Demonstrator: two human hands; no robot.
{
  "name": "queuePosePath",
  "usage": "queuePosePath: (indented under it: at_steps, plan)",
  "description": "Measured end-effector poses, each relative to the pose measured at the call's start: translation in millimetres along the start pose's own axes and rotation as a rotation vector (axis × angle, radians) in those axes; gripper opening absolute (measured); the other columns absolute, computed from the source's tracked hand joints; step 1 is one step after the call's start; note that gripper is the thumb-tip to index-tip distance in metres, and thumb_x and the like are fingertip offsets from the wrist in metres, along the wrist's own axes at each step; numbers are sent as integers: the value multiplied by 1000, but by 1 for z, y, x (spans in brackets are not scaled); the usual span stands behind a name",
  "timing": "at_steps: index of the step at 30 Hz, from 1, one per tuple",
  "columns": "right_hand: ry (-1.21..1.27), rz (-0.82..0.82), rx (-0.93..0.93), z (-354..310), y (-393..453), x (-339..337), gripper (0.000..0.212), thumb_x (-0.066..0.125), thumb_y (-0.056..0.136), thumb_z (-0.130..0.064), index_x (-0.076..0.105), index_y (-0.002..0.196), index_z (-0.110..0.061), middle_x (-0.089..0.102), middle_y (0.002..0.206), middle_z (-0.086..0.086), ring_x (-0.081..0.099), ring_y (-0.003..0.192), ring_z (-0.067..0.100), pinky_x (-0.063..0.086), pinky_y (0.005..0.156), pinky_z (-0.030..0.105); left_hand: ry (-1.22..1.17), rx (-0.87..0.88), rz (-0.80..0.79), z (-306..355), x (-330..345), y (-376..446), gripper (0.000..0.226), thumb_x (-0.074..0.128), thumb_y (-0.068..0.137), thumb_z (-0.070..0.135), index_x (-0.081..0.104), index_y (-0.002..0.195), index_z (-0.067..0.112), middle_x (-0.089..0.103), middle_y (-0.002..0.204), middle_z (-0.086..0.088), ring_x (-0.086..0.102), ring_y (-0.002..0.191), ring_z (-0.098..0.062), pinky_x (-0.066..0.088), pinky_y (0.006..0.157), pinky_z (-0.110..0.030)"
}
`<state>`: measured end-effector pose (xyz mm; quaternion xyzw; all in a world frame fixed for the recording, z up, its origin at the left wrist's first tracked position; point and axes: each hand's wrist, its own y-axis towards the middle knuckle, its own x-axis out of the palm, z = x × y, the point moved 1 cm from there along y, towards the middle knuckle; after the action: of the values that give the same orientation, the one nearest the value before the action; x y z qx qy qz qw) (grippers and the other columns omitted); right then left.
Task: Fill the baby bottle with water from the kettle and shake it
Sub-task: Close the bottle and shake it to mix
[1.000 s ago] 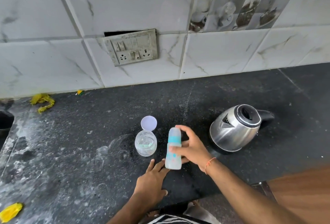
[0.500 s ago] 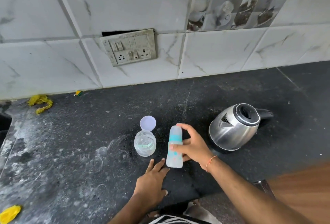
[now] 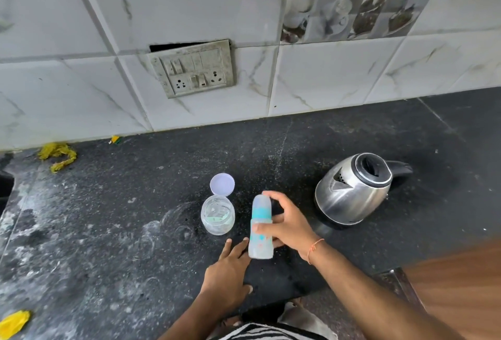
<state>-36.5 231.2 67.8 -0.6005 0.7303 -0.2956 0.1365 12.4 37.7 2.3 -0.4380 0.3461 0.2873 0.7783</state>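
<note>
Down at the near edge, the left hand (image 3: 227, 274) lies flat on the dark counter (image 3: 108, 258), fingers straight and relaxed, their tips right at the foot of the baby bottle (image 3: 260, 227). The right hand (image 3: 288, 224) has the bottle in its grip, thumb across the front, fingers curled round the far side, an orange thread at the wrist. The bottle stands upright on the counter, capped, teal collar below the cap. Just to its left sits a clear plastic jar (image 3: 217, 214), open, and its round lid (image 3: 222, 184) lies flat just behind it. To the right, near the bottle, the steel kettle (image 3: 352, 190) sits with its lid open and black handle pointing away. Further back, yellow scraps (image 3: 57, 156) by the wall, and a switchboard (image 3: 192, 68) set in the tiles.
</note>
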Motion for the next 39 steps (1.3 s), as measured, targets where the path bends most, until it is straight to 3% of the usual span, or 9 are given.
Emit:
queuePosePath:
  at_steps: [4,8,11,21,25,28,31,36,39]
  plan:
    - [125,175,-111,-6,6,-7,75,90,86,-12,54,145,-42,72,125,7,80,105,31,68,80,59,5,-9,-7,1,0,2,84,76,99,42,28,168,43,-4,180,26,-6,170,-17,51,118,-47]
    - [-12,53,-30,-10,4,-2,77,94,81,-13,58,139,-48,80,111,11,82,96,25,69,72,52,-2,-21,-20,1,-3,-1,83,75,99,40,29,168,42,-2,180,25,-6,170,-17,50,119,-48]
    - [121,184,-132,-12,11,-11,70,90,87,-14,57,141,-42,72,128,8,80,104,30,69,74,52,8,-24,-30,3,-3,-1,83,76,99,41,29,168,43,-4,180,25,-6,170,-16,51,117,-48]
    - [-104,8,-85,-21,3,-2,72,92,83,-13,58,132,-53,75,123,11,81,103,28,69,73,50,-37,-33,-50,3,-3,-2,80,72,101,36,28,168,43,-1,180,24,-6,170,-16,50,119,-48]
    - [-134,57,-127,-24,0,-7,65,91,85,-12,60,129,-49,75,125,12,81,102,29,69,72,50,-366,-56,112,1,-12,1,68,49,100,7,46,160,39,33,174,14,41,156,-10,43,122,-32]
    - [-309,-43,-168,-32,-8,-6,71,92,82,-15,59,131,-55,78,117,14,80,102,27,70,75,52,-933,-201,168,20,-39,-5,53,41,106,3,61,139,39,67,146,13,72,93,2,56,85,-31]
    - [-590,-131,-218,-34,-23,-2,81,97,76,-28,57,138,-61,83,98,4,81,92,17,70,70,48,-1385,-196,146,42,-66,-13,42,38,115,14,61,137,41,77,132,12,76,116,-10,55,101,-49]
    - [-651,18,-393,-43,-31,2,81,85,86,-57,40,153,-66,82,88,-9,78,87,2,69,78,42,-1587,-174,103,59,-90,-12,45,32,118,51,66,141,32,80,127,2,76,121,-18,54,113,-50]
    - [-687,-11,-464,-46,-38,-4,65,69,102,-50,39,159,-61,69,63,-13,71,65,3,66,79,45,-1648,-181,70,64,-93,-8,59,27,116,60,70,136,25,81,124,-4,78,117,-22,59,105,-49]
